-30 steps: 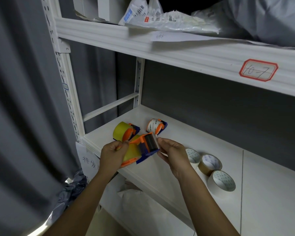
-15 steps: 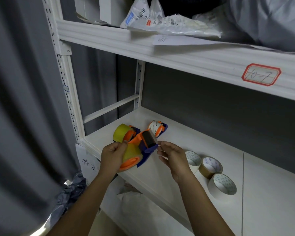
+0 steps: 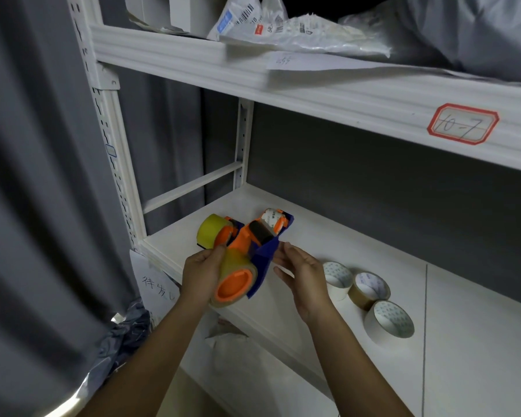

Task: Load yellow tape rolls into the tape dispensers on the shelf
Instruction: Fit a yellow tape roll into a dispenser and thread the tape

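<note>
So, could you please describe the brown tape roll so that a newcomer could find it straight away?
Look at the lower shelf of the white rack, to the right of the right hand. Three rolls lie flat there in a short row. The brown roll is the middle one, between two white rolls.

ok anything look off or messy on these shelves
Mostly tidy. On the upper shelf, crumpled plastic mailers and a loose paper sheet overhang the front edge. The three tape rolls on the lower shelf sit in a neat row.
</note>
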`<state>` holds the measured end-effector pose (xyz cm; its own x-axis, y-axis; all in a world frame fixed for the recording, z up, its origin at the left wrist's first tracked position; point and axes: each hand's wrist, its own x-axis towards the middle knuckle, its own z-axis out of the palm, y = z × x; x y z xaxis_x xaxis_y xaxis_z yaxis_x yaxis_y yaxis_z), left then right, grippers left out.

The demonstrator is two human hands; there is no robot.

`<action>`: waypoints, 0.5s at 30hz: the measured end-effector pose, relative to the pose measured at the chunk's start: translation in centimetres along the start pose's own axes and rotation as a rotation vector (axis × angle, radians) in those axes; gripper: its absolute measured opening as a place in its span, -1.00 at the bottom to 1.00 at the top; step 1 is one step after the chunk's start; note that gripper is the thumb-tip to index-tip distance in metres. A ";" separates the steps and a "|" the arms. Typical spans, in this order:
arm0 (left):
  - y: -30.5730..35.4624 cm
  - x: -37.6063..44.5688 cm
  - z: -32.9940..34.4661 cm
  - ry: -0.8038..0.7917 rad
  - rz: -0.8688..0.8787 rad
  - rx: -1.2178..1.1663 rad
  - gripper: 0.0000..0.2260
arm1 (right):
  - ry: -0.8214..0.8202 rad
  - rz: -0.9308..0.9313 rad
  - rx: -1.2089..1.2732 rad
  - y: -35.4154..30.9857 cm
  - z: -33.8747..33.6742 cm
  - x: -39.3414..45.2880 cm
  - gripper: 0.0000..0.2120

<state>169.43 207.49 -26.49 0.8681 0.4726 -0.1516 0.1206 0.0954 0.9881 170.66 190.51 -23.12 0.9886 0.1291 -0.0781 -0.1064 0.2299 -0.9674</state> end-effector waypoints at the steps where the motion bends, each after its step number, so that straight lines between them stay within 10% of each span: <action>1: 0.0 0.0 0.1 0.003 -0.013 -0.007 -0.75 | -0.004 -0.024 -0.033 0.3 0.2 -0.1 -0.79; 10: 0.9 -0.3 2.1 -0.028 -0.102 -0.019 -0.63 | -0.294 0.052 -0.170 3.3 -0.3 -1.2 -0.53; 15: 1.1 -0.8 5.2 -0.280 -0.236 -0.021 -0.58 | -0.180 0.045 -0.137 5.4 -0.9 -0.3 -0.19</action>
<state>171.38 202.70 -25.18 0.9160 0.1776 -0.3597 0.3261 0.1927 0.9255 169.89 190.84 -28.52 0.9468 0.3092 -0.0892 -0.1220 0.0886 -0.9886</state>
